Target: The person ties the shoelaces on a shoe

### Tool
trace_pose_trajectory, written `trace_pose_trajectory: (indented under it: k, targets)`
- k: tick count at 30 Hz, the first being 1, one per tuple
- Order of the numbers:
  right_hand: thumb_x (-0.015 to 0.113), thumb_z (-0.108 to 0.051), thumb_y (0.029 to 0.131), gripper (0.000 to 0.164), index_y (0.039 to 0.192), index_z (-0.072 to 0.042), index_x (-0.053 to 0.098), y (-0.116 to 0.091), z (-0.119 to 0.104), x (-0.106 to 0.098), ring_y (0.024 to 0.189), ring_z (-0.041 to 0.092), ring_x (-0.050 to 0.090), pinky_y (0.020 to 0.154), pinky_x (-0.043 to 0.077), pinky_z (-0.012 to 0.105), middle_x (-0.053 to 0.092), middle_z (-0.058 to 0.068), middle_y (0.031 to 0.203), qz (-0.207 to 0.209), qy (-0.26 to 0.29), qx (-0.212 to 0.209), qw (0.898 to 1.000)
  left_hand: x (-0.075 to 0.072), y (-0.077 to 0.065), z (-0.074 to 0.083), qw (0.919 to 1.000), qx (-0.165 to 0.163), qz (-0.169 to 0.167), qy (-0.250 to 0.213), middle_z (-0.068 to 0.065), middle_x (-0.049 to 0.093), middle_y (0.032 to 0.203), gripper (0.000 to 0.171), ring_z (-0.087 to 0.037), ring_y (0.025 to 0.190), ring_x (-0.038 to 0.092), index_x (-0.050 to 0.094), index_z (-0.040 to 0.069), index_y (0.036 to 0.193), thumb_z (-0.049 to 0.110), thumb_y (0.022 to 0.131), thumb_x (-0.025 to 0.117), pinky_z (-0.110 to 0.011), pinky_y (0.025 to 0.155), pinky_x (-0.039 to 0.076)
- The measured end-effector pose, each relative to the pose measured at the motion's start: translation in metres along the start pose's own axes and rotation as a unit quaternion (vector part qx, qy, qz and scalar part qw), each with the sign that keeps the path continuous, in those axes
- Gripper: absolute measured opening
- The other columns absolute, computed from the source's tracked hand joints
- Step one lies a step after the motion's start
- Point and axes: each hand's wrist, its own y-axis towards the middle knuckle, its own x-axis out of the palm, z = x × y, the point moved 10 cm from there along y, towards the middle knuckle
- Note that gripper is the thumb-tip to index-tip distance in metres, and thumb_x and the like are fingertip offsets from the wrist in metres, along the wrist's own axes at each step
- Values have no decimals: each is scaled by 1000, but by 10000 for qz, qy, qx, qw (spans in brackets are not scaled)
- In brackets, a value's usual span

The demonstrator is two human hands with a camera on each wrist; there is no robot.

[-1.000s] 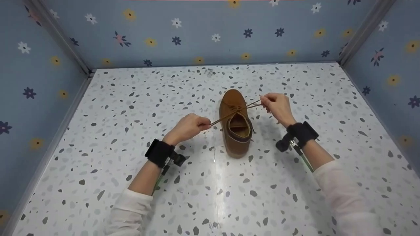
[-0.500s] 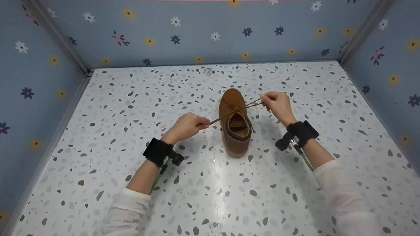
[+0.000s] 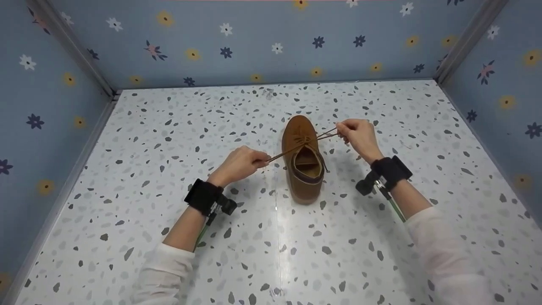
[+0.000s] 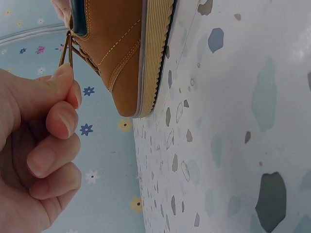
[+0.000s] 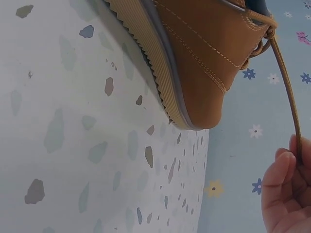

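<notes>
A brown lace-up shoe (image 3: 307, 192) stands upright on the speckled surface, its toe pointing at the back wall. Left of it, my left hand (image 3: 240, 164) pinches a doubled strand of shoelace (image 4: 71, 51) between thumb and forefinger, the other fingers curled. On the other side my right hand (image 3: 359, 136) pinches lace (image 5: 287, 87) too; two strands run to it in the head view. Both stretches of lace are drawn out from the crossing over the tongue. One loose lace end (image 3: 326, 163) hangs along the shoe's right side. The tips inside each pinch are hidden.
White terrazzo-patterned surface (image 3: 237, 254) lies under the shoe. Blue flowered panels rise at the back (image 3: 254, 46), left (image 3: 25, 140) and right (image 3: 508, 127). Black camera straps circle the left wrist (image 3: 205, 197) and the right wrist (image 3: 391, 173).
My left hand has shifted very slightly left with its lace over the second. The right hand keeps its place, and the shoe stands where it was.
</notes>
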Motion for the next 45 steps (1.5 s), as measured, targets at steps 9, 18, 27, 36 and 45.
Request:
trace_pose_trajectory:
  k: [9, 18, 27, 36, 45]
  targets:
    - [48, -45, 60, 32, 68, -15, 58, 1, 3, 1, 44, 20, 43, 36, 32, 30, 49, 6, 58, 31, -125, 52, 9999, 0, -1, 0, 9999, 110, 40, -97, 12, 48, 57, 6, -3, 46, 38, 53, 27, 69, 26, 70, 47, -19, 40, 29]
    - [48, -44, 61, 31, 68, -15, 58, -3, 0, 0, 44, 19, 44, 36, 34, 30, 49, 7, 58, -40, 37, -25, 10000, -3, -2, 4, 9996, 187, 216, 20, 15, 43, 55, 7, -4, 45, 36, 53, 25, 67, 26, 70, 47, -19, 41, 29]
    - [47, -42, 63, 33, 69, -11, 56, -1, -5, 6, 44, 20, 43, 36, 33, 30, 48, 9, 58, -161, 199, -238, 9994, -6, 6, 4, 9992, -200, 254, 241, 8, 39, 46, 18, -7, 40, 34, 46, 21, 60, 34, 71, 43, -22, 36, 26]
    - [48, -39, 64, 30, 70, -10, 55, 1, -9, 19, 45, 22, 44, 35, 34, 31, 48, 10, 60, -449, 601, -327, 9966, -5, 10, 1, 9981, -484, 312, -233, 6, 40, 47, 18, -8, 38, 35, 48, 22, 62, 38, 69, 42, -23, 36, 27]
    - [48, -32, 67, 29, 80, -6, 53, -33, -81, 10, 52, 22, 48, 36, 32, 40, 49, 10, 66, -1329, 981, 31, 9863, 3, 12, 5, 9960, -386, 83, -805, 5, 43, 45, 22, -8, 37, 37, 48, 22, 65, 43, 66, 42, -24, 34, 27]
